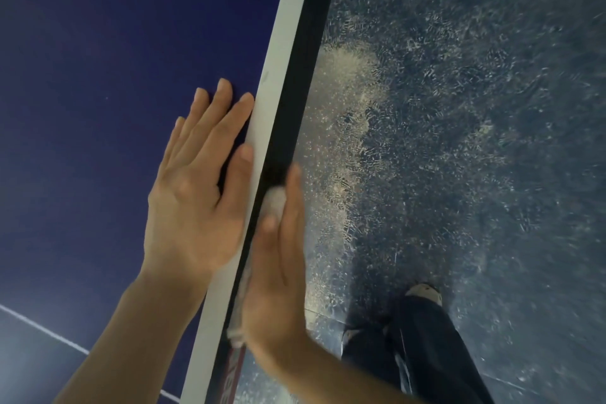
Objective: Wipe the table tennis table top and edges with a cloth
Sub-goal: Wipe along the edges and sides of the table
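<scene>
Right hand (275,275), fingers straight and together, presses a pale cloth (274,203) flat against the dark side edge (305,82) of the table tennis table (98,59). Left hand (196,187) lies palm-down, fingers slightly spread and holding nothing, on the blue top beside the white border line (285,52). Beyond the edge: speckled floor (459,108), dark trouser leg (426,348).

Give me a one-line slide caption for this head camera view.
Left hand flat on the blue table top while the right hand presses a white cloth against the table's dark side edge.
</scene>
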